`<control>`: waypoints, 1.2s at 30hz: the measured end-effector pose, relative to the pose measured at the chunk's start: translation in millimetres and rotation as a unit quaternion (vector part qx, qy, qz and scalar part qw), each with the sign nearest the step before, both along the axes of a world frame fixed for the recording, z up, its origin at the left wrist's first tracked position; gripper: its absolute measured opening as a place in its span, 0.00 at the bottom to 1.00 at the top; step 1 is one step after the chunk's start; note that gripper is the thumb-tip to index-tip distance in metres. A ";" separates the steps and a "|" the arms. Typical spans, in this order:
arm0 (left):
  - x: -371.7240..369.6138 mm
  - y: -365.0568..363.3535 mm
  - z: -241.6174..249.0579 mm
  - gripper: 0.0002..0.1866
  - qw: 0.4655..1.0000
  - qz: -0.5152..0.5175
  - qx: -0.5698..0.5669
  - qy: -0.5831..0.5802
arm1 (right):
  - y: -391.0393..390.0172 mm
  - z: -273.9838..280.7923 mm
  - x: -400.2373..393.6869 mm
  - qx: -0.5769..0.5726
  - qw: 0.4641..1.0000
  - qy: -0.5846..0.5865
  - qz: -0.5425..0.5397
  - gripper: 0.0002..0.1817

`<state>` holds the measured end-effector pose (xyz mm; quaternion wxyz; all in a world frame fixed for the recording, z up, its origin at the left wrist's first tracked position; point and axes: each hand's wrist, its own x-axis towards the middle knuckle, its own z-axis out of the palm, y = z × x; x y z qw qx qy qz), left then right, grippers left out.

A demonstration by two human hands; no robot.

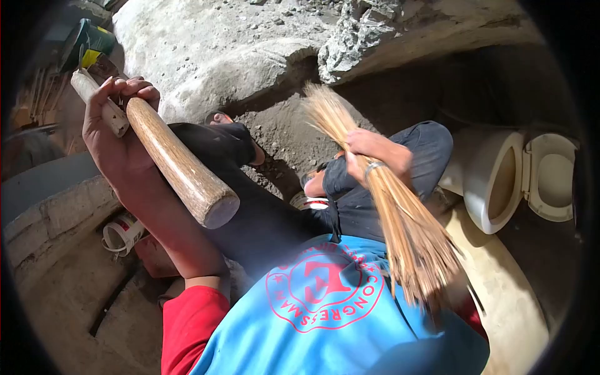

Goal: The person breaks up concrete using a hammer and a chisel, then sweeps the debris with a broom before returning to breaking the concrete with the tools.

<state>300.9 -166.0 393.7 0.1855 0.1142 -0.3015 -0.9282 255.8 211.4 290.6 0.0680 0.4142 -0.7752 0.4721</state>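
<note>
My left hand (122, 103) is raised at the left, its fingers closed around the upper end of a thick, smooth wooden handle (181, 162). A shorter pale stick (100, 103) lies against the same fingers; its far end is partly hidden. On the right, my right hand (381, 153) grips a stick broom (412, 231) around its middle, near a binding band. The broom's thin tips point up and away, while its thick ends fan out over the blue shirt (325, 287) I wear.
Pale rock (231, 69) rises in front, with loose grey soil (284, 131) below it. A toilet bowl (494, 181) with a raised seat stands at right. At left are a white bucket (123, 234), a block wall (59, 215) and a dark green bucket (87, 44).
</note>
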 end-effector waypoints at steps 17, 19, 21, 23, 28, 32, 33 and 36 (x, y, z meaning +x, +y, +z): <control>-0.1 0.8 0.2 0.06 0.999 -0.009 0.036 0.001 | 23.0 26.5 10.0 0.019 0.997 0.023 -0.068 0.13; -0.8 3.6 0.4 0.05 1.000 0.008 0.020 -0.009 | 2.6 10.0 8.4 -0.019 0.999 0.036 -0.019 0.15; -2.2 7.9 1.0 0.05 1.000 0.010 -0.007 -0.009 | -19.0 -22.4 -3.1 -0.039 0.998 0.039 0.005 0.14; -3.7 9.2 -1.3 0.05 0.999 0.011 -0.034 -0.008 | -20.7 -84.4 -20.2 0.012 1.000 -0.019 0.014 0.13; -1.2 7.5 -3.1 0.06 1.000 -0.008 -0.003 -0.008 | 2.7 -75.3 -9.5 0.119 0.992 -0.042 -0.031 0.11; -0.4 10.9 1.4 0.06 0.999 0.009 -0.018 -0.026 | 14.4 8.0 4.0 0.092 0.993 -0.031 -0.065 0.11; -1.4 0.0 -1.5 0.06 0.999 -0.017 0.016 -0.033 | 18.1 19.9 6.0 0.091 0.992 -0.017 -0.081 0.11; -0.7 19.1 2.3 0.06 0.993 0.070 -0.090 -0.039 | 28.8 41.3 8.5 0.071 0.993 -0.019 -0.088 0.11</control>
